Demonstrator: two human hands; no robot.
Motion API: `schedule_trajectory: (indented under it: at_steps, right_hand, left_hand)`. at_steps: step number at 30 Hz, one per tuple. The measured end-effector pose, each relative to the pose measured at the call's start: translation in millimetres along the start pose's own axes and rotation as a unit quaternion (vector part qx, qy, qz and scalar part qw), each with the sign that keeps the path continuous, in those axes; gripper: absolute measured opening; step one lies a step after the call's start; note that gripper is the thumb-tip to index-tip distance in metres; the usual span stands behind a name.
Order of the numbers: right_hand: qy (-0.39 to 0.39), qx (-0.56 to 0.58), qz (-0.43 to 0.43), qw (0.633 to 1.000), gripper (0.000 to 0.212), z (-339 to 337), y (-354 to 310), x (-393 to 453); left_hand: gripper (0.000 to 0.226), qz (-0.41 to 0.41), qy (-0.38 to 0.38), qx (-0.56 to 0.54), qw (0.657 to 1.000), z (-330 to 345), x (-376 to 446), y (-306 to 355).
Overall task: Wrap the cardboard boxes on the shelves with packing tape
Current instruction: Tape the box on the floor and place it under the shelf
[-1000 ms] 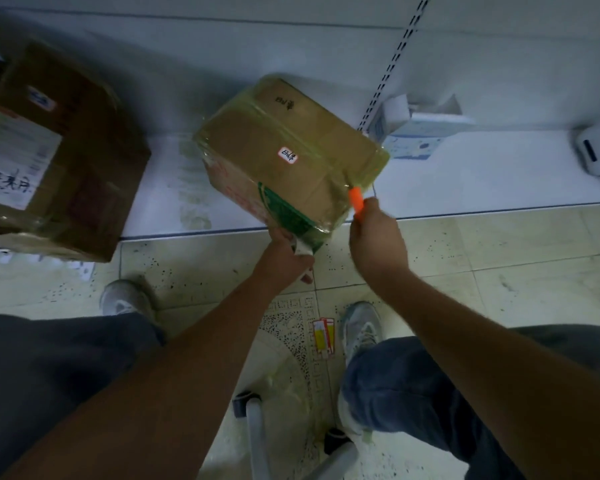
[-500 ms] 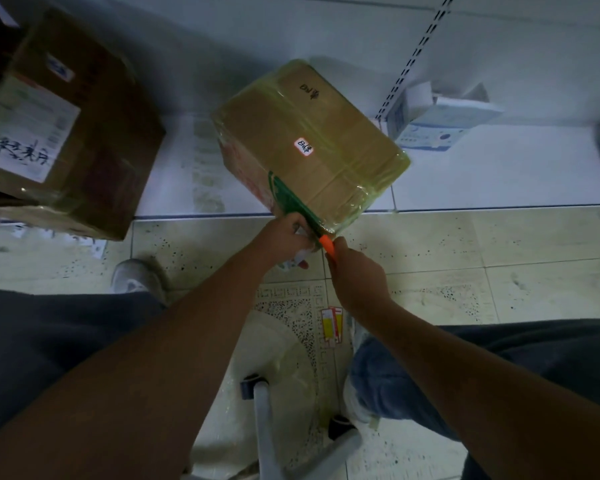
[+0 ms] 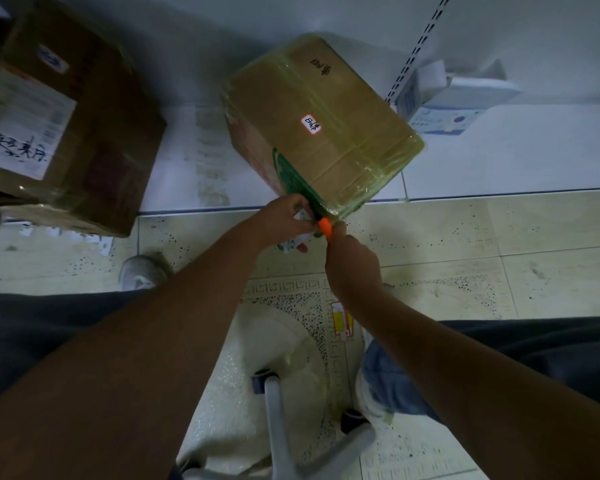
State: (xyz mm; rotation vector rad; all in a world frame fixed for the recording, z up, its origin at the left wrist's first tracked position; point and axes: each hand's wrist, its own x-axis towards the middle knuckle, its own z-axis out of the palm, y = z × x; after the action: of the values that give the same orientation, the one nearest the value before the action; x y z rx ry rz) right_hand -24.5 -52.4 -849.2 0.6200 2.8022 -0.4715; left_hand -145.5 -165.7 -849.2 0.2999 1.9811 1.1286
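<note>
- Right hand (image 3: 352, 261) clenched round orange-tipped cutter (image 3: 325, 227), tip at near bottom corner of taped cardboard box (image 3: 321, 128).
- Left hand (image 3: 284, 220) pinching something at same corner, likely tape end.
- Step, judged: severing tape; next needs clean cut, end pressed flat.
- Box tilted at front edge of white shelf (image 3: 499, 161), glossy yellowish wrap, small white label.

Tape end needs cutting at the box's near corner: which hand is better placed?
Right. The right hand already holds the orange cutter at the box corner; the left hand pinches something there, probably tape.
</note>
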Motion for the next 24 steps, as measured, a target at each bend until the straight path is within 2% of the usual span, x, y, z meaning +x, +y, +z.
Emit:
schedule_trajectory:
  at_steps: [3, 5, 7, 10, 13, 15, 17, 19, 22, 23, 24]
  right_hand:
    - [0.009, -0.003, 0.030, 1.000, 0.025, 5, 5, -5]
    - [0.005, 0.039, 0.095, 0.995, 0.030, 8, 18, -16]
    - [0.002, 0.054, 0.160, 0.986, 0.028, 13, 41, -32]
    - [0.010, 0.022, 0.141, 0.990, 0.020, 19, 66, -53]
    - [0.120, 0.144, 0.118, 0.975, 0.021, 0, 54, -44]
    - [0.208, 0.217, 0.133, 0.945, 0.016, -21, 43, -24]
    - [0.249, 0.273, 0.169, 0.914, 0.018, -35, 40, 1]
    - [0.226, 0.350, 0.233, 0.879, 0.026, -43, 44, 27]
    - [0.116, 0.494, 0.318, 0.801, 0.031, -48, 57, 55]
    - [0.091, 0.504, 0.319, 0.798, 0.030, -51, 63, 64]
    - [0.081, 0.490, 0.314, 0.809, 0.028, -53, 68, 74]
  left_hand:
    - [0.027, -0.013, -0.015, 0.024, 0.999, -7, -1, 0]
    - [0.026, -0.035, -0.014, 0.065, 0.997, -21, -1, 1]
    - [0.021, -0.055, -0.004, 0.042, 0.998, -37, 2, 2]
    - [0.015, -0.035, 0.002, 0.001, 0.999, -43, 5, 12]
    - [0.011, -0.009, 0.020, -0.013, 1.000, -31, 3, 21]
    - [0.011, -0.008, 0.048, -0.043, 0.998, -28, -1, 21]
    - [0.014, -0.012, 0.083, -0.084, 0.993, -30, -4, 19]
    - [0.018, -0.016, 0.106, -0.128, 0.986, -33, -7, 18]
    - [0.017, -0.019, 0.115, -0.158, 0.981, -35, -8, 18]
    - [0.016, -0.020, 0.118, -0.161, 0.980, -35, -7, 19]
    - [0.015, -0.020, 0.123, -0.161, 0.979, -35, -7, 20]
